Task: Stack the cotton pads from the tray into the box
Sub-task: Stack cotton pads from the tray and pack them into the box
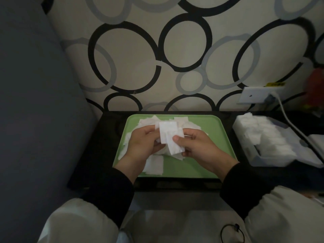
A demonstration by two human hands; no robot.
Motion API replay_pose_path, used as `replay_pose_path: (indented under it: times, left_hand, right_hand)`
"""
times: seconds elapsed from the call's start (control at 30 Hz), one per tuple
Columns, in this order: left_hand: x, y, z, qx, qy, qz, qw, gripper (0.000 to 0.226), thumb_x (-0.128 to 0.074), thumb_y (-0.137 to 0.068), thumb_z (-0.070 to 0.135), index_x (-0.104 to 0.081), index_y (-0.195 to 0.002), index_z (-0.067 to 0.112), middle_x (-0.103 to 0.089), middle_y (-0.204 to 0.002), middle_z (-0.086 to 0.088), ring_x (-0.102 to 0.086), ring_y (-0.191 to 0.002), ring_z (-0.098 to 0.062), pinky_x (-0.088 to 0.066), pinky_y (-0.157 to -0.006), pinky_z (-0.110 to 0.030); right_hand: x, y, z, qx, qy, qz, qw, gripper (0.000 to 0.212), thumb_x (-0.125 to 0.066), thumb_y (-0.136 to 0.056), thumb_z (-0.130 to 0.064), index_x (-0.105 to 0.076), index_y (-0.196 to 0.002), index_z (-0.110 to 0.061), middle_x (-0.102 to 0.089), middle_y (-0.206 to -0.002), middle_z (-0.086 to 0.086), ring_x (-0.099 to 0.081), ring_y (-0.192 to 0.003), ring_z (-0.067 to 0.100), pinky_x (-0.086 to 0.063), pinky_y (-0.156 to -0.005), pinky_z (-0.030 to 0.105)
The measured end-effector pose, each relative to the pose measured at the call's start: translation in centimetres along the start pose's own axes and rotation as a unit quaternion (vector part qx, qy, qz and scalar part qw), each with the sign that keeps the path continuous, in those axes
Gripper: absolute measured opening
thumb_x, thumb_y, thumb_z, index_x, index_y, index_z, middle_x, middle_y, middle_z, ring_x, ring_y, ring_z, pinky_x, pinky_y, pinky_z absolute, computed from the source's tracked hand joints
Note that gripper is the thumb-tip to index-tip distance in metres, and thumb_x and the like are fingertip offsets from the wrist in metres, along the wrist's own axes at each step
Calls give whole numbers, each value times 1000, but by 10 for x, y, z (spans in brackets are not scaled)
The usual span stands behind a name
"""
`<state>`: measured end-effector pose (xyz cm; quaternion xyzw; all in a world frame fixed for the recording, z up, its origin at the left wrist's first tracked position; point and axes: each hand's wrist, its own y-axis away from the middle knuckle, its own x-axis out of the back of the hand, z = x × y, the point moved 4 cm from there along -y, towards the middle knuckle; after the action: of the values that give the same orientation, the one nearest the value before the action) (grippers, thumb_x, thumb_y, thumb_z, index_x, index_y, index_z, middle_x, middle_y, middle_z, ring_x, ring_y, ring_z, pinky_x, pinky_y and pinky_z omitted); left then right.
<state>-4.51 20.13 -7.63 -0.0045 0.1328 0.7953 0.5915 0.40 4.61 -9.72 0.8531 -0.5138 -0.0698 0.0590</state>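
Observation:
A green tray [213,137] lies on the dark table in front of me, with several loose white cotton pads [155,165] scattered over it. Above the tray, my left hand [142,144] and my right hand [198,148] together hold a small bunch of white cotton pads [169,135]. The right thumb presses on the bunch's front face, and the left fingers curl round its left edge. To the right of the tray stands the white box [273,159], with rows of stacked pads [263,134] inside.
A white cable [289,120] runs from a wall socket [257,95] down past the box's far side. The patterned wall rises right behind the table. A grey cushion [35,102] fills the left. My knees sit below the table's front edge.

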Motion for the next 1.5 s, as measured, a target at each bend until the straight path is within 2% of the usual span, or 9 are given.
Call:
replay_pose_path:
  times: [0.17,0.33,0.47,0.63,0.77,0.9,1.1,1.23,1.5]
  left_hand:
    - [-10,4,1,4,19,-42,999,19,-55,-98,8,-73,-107,8,-77,-99,-10,-75,-91,-21,-60,-73,-25]
    - [-13,2,0,38,55,2,998,22,-49,-102,17,-70,-99,11,-78,-88,-7,-76,-80,-19,-60,-65,-28]
    - [-14,0,-4,42,32,9,999,24,-58,-100,27,-70,-108,8,-77,-99,-11,-76,-88,-23,-60,-68,-29]
    - [-7,-3,-7,24,17,45,999,15,-62,-98,16,-69,-107,6,-72,-109,-17,-72,-98,-28,-61,-70,-29]
    - [8,-11,-6,26,41,112,993,17,-64,-97,18,-68,-110,8,-69,-113,-18,-69,-103,-29,-60,-63,-26]
    - [21,-16,-5,17,29,161,986,36,-63,-98,18,-59,-130,2,-65,-119,-18,-69,-99,-28,-59,-60,-24]
    - [3,-5,-5,14,-41,82,996,15,-55,-101,13,-68,-98,5,-67,-105,-15,-67,-91,-25,-59,-61,-23]
    - [-17,3,-4,2,-39,24,999,14,-60,-97,11,-72,-96,17,-76,-94,-9,-72,-80,-20,-57,-59,-25]
    - [-24,3,-7,5,-17,11,1000,15,-61,-95,8,-71,-105,12,-75,-102,-16,-72,-92,-30,-60,-73,-34]
  right_hand:
    - [4,3,-2,-1,7,9,1000,18,-69,-91,-17,-71,-109,-12,-76,-93,7,-64,-78,17,-46,-62,26]
    - [8,2,-1,8,20,34,999,18,-71,-90,-19,-72,-106,-12,-76,-96,10,-67,-86,28,-52,-79,46]
    - [8,2,-1,18,40,49,998,18,-74,-87,-18,-71,-102,-8,-76,-94,15,-68,-95,44,-53,-85,60]
    - [10,2,-3,32,88,65,993,23,-80,-81,-20,-70,-91,-2,-71,-89,26,-65,-72,30,-53,-67,41]
    - [17,3,-3,33,95,61,993,23,-77,-84,-15,-68,-93,4,-72,-90,24,-66,-73,26,-53,-64,34]
    - [23,6,-7,39,53,92,994,14,-67,-93,-16,-70,-98,-3,-74,-96,15,-68,-77,20,-52,-59,27]
    - [9,9,-19,57,5,24,998,16,-60,-96,-11,-72,-103,-3,-72,-96,9,-62,-83,18,-46,-69,31]
    - [2,8,-15,50,-6,30,998,12,-65,-92,-7,-73,-101,-8,-75,-91,5,-66,-77,14,-49,-64,26]
    - [4,8,-12,33,14,90,995,12,-72,-88,-12,-73,-99,-7,-74,-90,15,-63,-70,15,-48,-61,27]
